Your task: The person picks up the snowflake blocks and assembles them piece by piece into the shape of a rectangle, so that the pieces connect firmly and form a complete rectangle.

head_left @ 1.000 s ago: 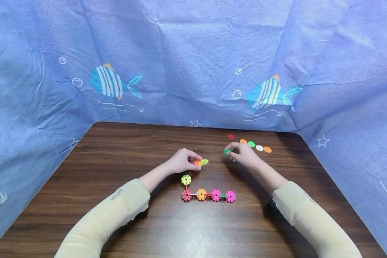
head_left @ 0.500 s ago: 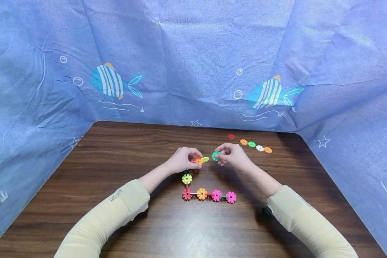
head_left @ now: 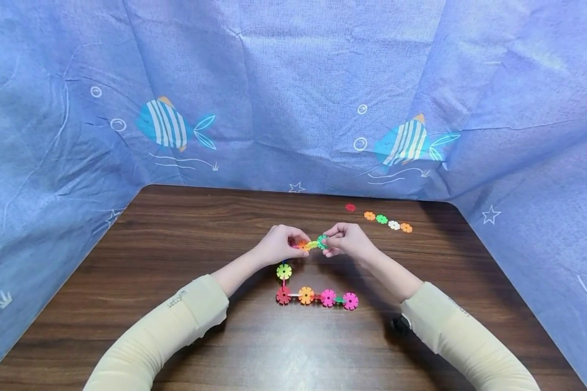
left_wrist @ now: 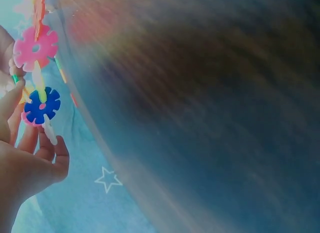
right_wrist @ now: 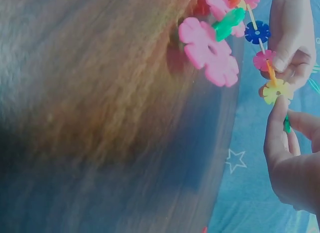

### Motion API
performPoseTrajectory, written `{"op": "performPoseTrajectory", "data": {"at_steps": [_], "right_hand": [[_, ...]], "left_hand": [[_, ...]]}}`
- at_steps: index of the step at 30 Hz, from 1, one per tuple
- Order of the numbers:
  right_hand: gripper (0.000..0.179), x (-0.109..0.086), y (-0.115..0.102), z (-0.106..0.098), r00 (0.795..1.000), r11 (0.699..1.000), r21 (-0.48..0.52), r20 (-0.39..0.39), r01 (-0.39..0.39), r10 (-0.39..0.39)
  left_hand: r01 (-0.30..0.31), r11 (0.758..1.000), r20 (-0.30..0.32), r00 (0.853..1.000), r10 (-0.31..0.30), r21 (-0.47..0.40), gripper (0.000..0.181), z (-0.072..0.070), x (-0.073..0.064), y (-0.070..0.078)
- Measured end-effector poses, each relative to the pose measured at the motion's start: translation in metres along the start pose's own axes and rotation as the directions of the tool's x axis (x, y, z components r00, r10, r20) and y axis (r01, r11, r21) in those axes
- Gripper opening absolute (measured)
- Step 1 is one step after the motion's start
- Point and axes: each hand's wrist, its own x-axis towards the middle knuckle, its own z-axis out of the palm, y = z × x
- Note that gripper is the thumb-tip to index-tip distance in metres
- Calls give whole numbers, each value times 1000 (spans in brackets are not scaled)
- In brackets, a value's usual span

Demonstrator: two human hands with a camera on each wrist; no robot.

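Observation:
Flower-shaped interlocking discs, notched at the rim, form a chain over the dark table. My left hand (head_left: 277,244) pinches the chain near its far end, around an orange disc (head_left: 303,246). Beyond those fingers a yellow disc (right_wrist: 272,94) sticks out. My right hand (head_left: 352,240) pinches a green disc (head_left: 322,241) between thumb and fingers. Its edge meets the yellow disc; whether their slots are engaged I cannot tell. In the left wrist view a blue disc (left_wrist: 42,107) and a pink disc (left_wrist: 36,48) belong to the chain beside the left hand.
The rest of the chain runs toward me to a red disc (head_left: 283,295), then right to a pink end disc (head_left: 350,301). Several loose discs lie at the back right, among them a white disc (head_left: 394,225) and a separate red disc (head_left: 350,207). A blue fish-print cloth (head_left: 293,108) hangs behind.
My right hand has moved left with the green disc, bringing it from apart to against the yellow disc. The left hand has stayed nearly in place, still holding the chain.

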Motion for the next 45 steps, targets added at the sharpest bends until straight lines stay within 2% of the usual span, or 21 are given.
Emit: {"op": "performPoseTrajectory", "data": {"at_steps": [5,9,15,22,26,31,34,40,42,43,45], "right_hand": [[16,-3,0,3,996,990,111,15,-86,85],[9,-5,1,2,993,981,158,59,-111,103],[5,-9,1,2,990,967,215,82,-134,119],[5,-10,3,7,988,960,236,71,-151,138],[8,-9,5,6,985,962,217,96,-163,145],[21,-7,7,-2,976,971,151,143,-183,162],[31,-7,9,-9,976,981,96,157,-170,154],[42,-4,12,-31,990,998,-57,131,-39,46],[43,-3,12,-42,993,988,-153,118,28,-10],[43,-2,12,-48,993,974,-219,110,64,-41],[40,-2,10,-61,990,918,-373,94,135,-108]], "left_hand": [[13,1000,-40,999,-12,22,9,1,0,0],[25,999,-52,998,-23,26,9,2,0,0],[1,1000,-56,998,-2,-14,6,4,0,2],[1,1000,-57,998,0,3,5,6,1,4],[19,1000,-39,999,-18,10,5,5,0,4],[9,1000,-26,1000,-8,25,6,4,-1,3],[7,1000,-20,1000,-7,30,6,4,-1,3],[-8,999,-14,1000,8,39,5,2,-2,0],[-15,999,-9,1000,16,44,5,2,-2,-1],[-19,999,-7,1000,19,45,5,2,-2,-1],[-19,999,-4,1000,19,44,5,1,-1,-2]]}}
